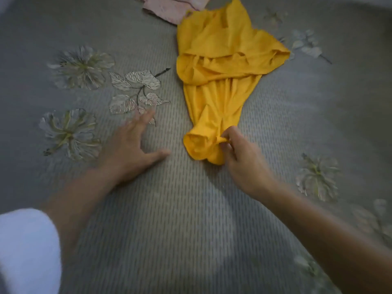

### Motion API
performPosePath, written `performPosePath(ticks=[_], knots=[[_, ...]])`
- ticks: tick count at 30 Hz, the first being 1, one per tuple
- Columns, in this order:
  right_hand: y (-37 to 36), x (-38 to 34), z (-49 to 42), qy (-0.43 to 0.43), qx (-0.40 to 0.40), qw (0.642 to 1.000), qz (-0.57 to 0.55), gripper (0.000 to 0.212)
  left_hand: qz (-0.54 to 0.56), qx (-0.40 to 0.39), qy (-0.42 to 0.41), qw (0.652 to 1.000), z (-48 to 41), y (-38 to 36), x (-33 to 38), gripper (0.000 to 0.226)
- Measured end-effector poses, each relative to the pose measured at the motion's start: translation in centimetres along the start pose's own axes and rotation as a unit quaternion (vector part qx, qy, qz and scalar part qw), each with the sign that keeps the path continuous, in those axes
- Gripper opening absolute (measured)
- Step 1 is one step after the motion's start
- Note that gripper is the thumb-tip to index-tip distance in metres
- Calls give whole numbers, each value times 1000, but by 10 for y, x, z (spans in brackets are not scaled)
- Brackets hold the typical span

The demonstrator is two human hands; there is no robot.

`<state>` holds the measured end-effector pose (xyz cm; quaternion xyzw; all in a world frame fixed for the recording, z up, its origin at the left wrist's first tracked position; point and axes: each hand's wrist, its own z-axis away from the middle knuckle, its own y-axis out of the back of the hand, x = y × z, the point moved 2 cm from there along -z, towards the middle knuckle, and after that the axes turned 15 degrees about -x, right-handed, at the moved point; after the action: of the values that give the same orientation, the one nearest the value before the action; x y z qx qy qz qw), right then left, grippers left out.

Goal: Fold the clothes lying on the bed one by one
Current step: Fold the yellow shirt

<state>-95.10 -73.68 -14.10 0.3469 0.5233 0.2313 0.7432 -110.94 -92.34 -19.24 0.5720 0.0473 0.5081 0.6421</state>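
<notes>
Your right hand (241,158) pinches the near end of the yellow garment (222,66) between thumb and curled fingers, with the forearm reaching in from 5 o'clock. Your left hand (129,149) is spread low over the grey flowered bed cover (191,209) at 9 o'clock of that pinch, fingers straight, holding nothing and apart from the cloth. The garment lies crumpled right of centre, bunched narrow at your pinch and fanning wider toward 12 o'clock. A pink cloth (171,7) meets its far edge. A white sleeve (25,247) shows at 7 o'clock.

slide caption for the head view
Right hand pinches a crumpled yellow garment on the bed, left hand open beside it.
</notes>
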Motion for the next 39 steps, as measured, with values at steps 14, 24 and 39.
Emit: performPosePath(ticks=[14, 24, 39], knots=[[-11, 9, 219, -204, -399, 885, -123, 6, -161, 3, -127, 979, 167, -95, 74, 53], [24, 53, 300, -312, -470, 789, 242, 15, -50, -272, -239, 931, 273, -129, 144, 18], [-47, -13, 271, -176, -329, 907, 196, 70, 381, -74, 247, 888, 263, -95, 74, 43]])
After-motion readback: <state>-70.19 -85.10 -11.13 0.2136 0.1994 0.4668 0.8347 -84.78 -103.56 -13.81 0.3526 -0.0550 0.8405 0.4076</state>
